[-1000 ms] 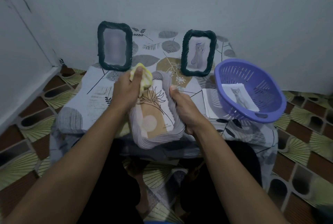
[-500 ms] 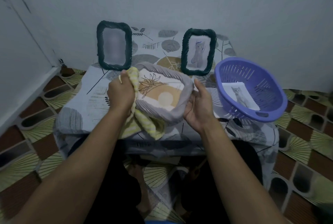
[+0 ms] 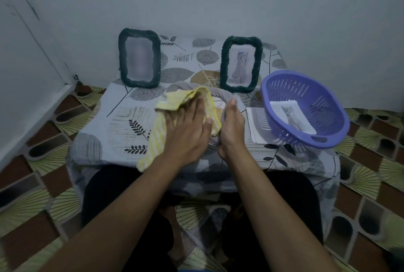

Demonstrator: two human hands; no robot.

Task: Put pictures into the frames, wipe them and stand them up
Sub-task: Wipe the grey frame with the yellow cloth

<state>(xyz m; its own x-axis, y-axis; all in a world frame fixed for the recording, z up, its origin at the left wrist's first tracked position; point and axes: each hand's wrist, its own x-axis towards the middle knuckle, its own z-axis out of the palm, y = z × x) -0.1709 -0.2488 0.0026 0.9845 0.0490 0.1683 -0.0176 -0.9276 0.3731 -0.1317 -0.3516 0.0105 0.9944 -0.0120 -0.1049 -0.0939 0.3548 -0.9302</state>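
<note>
Cloth [image 3: 172, 105]: soft yellow fabric.
Grey frame [image 3: 220, 94]: rough wound cord.
Green frame [image 3: 122, 57], 11 o'clock: twisted cord.
Basket [image 3: 332, 118]: smooth plastic.
Bench cover [image 3: 122, 116]: matt printed fabric.

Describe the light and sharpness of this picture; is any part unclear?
Head view: dim, bluish light, no glare; wide lens bends the floor tiles at the edges; the picture in the left green frame is a blur, while the cat in the right green frame is clear; the yellow cloth hides most of the grey frame.

Both forearms extend forward, converging. The left hand [image 3: 188, 128] lies palm down, fingers straight, pressing the cloth [image 3: 172, 102]. The right hand [image 3: 231, 127] grips the frame [image 3: 220, 94] edge, thumb raised.
</note>
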